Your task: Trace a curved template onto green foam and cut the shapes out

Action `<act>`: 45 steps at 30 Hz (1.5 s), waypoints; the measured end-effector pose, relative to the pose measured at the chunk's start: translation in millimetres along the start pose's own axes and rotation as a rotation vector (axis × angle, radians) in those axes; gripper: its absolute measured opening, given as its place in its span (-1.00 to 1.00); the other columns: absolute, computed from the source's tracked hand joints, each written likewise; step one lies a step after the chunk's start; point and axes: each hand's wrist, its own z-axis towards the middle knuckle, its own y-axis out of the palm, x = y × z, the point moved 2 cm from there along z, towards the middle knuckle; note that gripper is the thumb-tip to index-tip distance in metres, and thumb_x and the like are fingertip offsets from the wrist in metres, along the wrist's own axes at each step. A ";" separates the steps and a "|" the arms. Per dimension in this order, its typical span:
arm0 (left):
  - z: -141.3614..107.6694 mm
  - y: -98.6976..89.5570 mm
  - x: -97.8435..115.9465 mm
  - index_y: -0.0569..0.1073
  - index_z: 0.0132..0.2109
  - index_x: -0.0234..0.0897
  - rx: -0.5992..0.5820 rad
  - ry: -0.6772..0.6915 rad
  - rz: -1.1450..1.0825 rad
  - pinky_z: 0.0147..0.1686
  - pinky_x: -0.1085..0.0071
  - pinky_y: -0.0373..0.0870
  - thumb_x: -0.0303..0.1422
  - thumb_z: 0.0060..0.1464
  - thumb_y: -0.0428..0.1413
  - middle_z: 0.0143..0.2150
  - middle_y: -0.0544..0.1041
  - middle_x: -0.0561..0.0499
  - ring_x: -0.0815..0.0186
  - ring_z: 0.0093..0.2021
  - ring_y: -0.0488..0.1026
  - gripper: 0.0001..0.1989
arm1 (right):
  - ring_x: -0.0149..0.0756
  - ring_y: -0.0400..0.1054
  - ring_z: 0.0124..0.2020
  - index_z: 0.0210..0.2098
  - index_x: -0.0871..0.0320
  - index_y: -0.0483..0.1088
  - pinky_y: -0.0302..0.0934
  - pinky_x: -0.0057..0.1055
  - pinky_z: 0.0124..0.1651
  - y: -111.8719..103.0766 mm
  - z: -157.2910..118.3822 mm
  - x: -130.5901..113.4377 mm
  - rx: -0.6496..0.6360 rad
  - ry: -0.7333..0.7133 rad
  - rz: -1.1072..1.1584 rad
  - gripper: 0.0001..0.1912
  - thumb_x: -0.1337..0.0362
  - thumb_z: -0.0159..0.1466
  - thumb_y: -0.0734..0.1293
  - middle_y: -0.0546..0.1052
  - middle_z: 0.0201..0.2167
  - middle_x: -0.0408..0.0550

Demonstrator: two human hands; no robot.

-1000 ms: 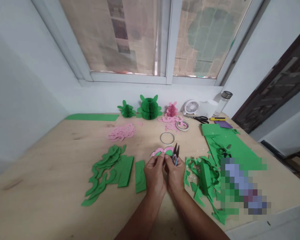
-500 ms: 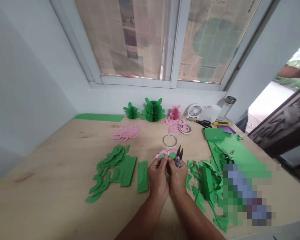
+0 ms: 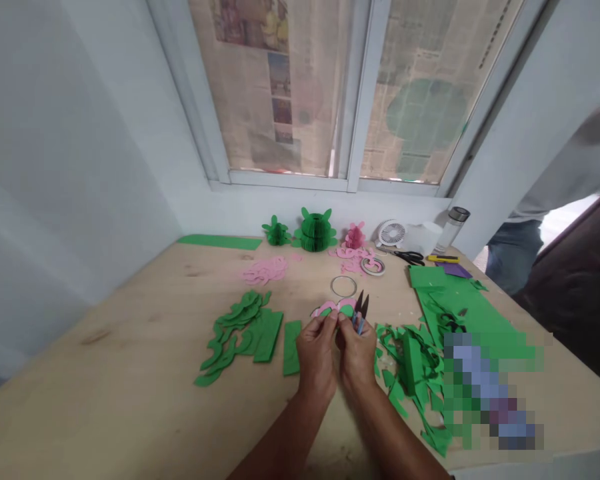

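Wooden tabletop (image 3: 130,400) below — left hand (image 3: 317,348) pinches pink paper (image 3: 326,307), right hand (image 3: 358,351) grips it and scissors (image 3: 364,310).

Pale wooden table (image 3: 130,373) below a papered window (image 3: 359,133)
Newspaper (image 3: 253,100) covers both panes (image 3: 425,107); pale walls (image 3: 80,133) stand either side, and bright light (image 3: 569,217) shows above a dark panel (image 3: 570,287) at far right.

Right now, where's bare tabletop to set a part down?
Biggest: the table, left of the wavy green cutouts. Smaller: between the left pink pile and thin ring. Crowded: right of the right hand, with green scraps and green sheet.
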 end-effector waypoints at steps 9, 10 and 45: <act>-24.2 -10.1 16.3 0.53 -0.48 -0.37 -0.023 0.019 0.008 -0.35 0.47 0.36 -0.32 -0.24 0.30 -0.53 0.50 0.06 0.38 -0.45 0.44 -0.82 | -0.58 -0.14 -0.74 -0.64 0.10 0.08 -0.22 -0.56 -0.70 -2.9 -25.3 -15.1 -0.088 -0.038 -0.015 -0.56 0.14 -0.07 0.47 0.05 -0.79 -0.41; -28.5 -12.8 18.6 0.53 -0.47 -0.36 -0.032 0.015 0.007 -0.33 0.45 0.38 -0.33 -0.24 0.30 -0.51 0.52 0.05 0.36 -0.43 0.46 -0.82 | -0.58 -0.14 -0.74 -0.64 0.10 0.08 -0.22 -0.56 -0.70 -3.7 -27.8 -16.2 -0.092 -0.041 -0.021 -0.56 0.14 -0.07 0.47 0.05 -0.79 -0.41; -45.1 -37.4 112.1 0.54 -0.60 -0.28 -0.439 0.109 0.694 -0.64 0.53 0.14 -0.38 -0.21 0.22 -0.65 0.45 0.05 0.43 -0.64 0.24 -0.89 | -0.52 -0.15 -0.66 -0.67 0.14 0.18 -0.21 -0.52 -0.63 -17.7 -77.2 -21.7 -0.357 -0.088 -0.380 -0.69 0.18 0.01 0.39 0.07 -0.73 -0.32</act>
